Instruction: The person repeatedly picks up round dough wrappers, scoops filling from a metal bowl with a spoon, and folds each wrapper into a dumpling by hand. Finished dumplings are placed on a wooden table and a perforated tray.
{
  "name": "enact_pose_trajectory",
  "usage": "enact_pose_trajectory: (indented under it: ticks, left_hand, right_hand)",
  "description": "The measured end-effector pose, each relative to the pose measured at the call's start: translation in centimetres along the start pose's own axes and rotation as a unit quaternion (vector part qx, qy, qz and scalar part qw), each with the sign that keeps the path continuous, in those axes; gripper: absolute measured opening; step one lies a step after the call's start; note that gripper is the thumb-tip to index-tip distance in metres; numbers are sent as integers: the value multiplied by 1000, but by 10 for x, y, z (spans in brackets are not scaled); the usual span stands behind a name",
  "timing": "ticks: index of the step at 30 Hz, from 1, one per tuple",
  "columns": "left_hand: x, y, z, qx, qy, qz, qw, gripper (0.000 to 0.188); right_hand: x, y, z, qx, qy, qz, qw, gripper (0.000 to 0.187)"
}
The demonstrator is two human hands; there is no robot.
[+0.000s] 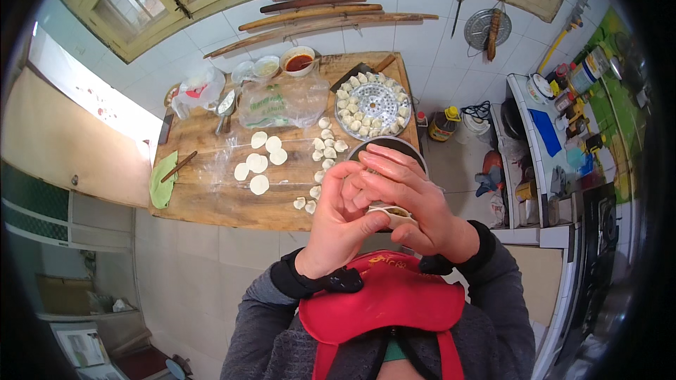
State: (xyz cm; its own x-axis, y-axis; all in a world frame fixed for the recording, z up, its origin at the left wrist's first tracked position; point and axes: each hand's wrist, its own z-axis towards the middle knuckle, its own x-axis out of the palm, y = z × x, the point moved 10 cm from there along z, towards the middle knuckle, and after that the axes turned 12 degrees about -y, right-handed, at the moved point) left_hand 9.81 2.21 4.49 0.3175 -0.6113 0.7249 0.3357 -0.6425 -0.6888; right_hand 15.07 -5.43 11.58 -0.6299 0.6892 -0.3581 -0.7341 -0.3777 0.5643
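My left hand [339,217] and my right hand [420,200] are raised together above the table's near right edge, fingers curled and overlapping. Between them is a folded dumpling [396,214], its pale wrapper showing a little brownish filling; my left thumb presses its edge. The fingers hide part of it. Behind my hands, a round pot or bowl [407,145] is mostly covered from sight. Finished dumplings [328,144] lie in a loose column left of my hands. Several flat round wrappers [259,184] rest farther left on the wooden board [204,204].
A perforated metal tray [380,102] carries rings of dumplings at the back right, beside a cleaver [350,79]. A bowl of red sauce [297,61], a clear plastic bag [282,105] and a green cloth [163,181] with a stick are also there. Bottles [444,125] stand right of the table.
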Motion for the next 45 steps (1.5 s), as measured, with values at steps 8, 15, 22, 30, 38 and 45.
enact_pose_trajectory:
  ticks: [8, 15, 22, 30, 38, 45]
  left_hand:
    - [2, -4, -1, 7, -1, 26, 1000, 74]
    - [6, -6, -1, 13, 31, 47, 998, 76]
    - [5, -4, -4, 11, 25, 53, 998, 72]
    - [2, 17, -6, -67, 54, 100, 991, 52]
    - [17, 7, -5, 1, 115, 234, 965, 76]
    - [24, -6, -11, -33, 96, 287, 952, 65]
  right_hand:
    - [-4, 7, 6, -1, -5, -71, 997, 48]
    - [-7, 18, 7, -56, -43, -104, 992, 43]
    - [-6, 28, 3, -91, -53, -152, 983, 33]
    - [-8, 11, 9, -8, -72, -55, 996, 27]
    - [12, -6, 4, 208, -54, 186, 959, 41]
    - [32, -11, -3, 349, 9, 293, 890, 46]
